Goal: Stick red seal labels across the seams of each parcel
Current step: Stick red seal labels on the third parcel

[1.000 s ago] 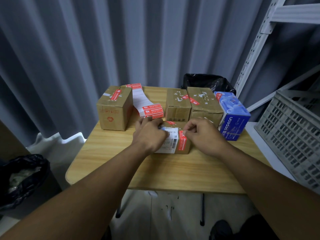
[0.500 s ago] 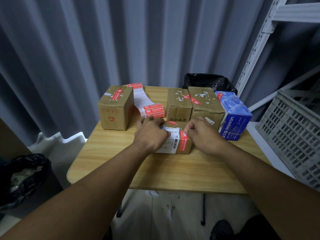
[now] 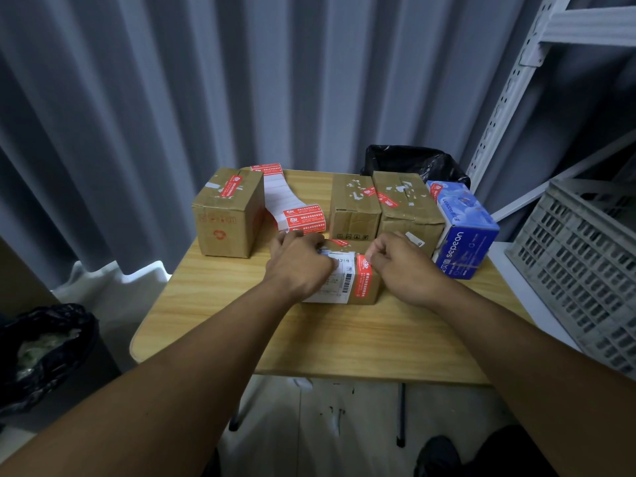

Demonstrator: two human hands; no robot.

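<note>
Four brown cardboard parcels — one at left (image 3: 229,215), two side by side at the back (image 3: 354,211) (image 3: 407,215), one small (image 3: 347,277) in front — share a wooden table (image 3: 309,335) with one blue tissue box (image 3: 463,232), one label strip (image 3: 292,210) and two hands (image 3: 299,263) (image 3: 401,266).

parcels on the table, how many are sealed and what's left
Done, by the look of it: the tall box at left, the two brown boxes at the back and the blue box each show a red label. In hand: the small parcel, with a red seal label over its right edge, left hand resting on it, right hand beside it. No unlabelled parcel shows; hidden seams can't be judged.
</note>
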